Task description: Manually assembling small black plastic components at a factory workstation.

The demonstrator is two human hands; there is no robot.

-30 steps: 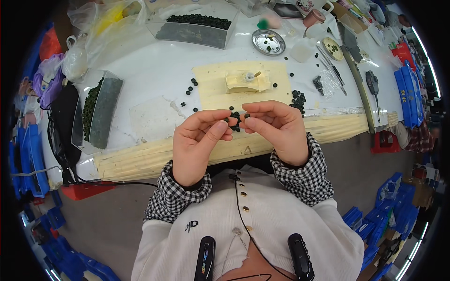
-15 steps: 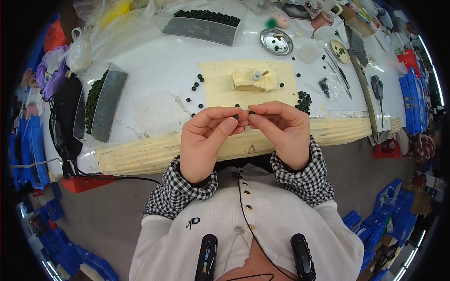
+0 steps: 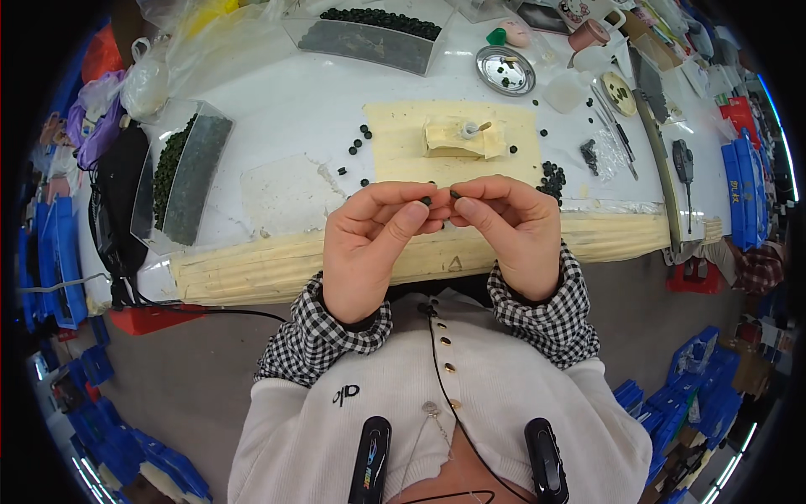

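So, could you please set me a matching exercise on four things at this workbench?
1. left hand
2. round dish
3. pale block
4. purple bag

A. on the yellow sheet
B. near the picture's left edge
C. pinching a dark green piece
D. silvery, with green bits inside

Pairs: 1-C, 2-D, 3-A, 4-B

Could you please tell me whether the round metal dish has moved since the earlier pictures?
No, the round metal dish keeps its place relative to the yellow-covered block; the camera's view has shifted.

A workshop: white bench (image 3: 285, 101), slim tools (image 3: 623, 134), clear trays (image 3: 198, 181), blue bins (image 3: 715, 370)
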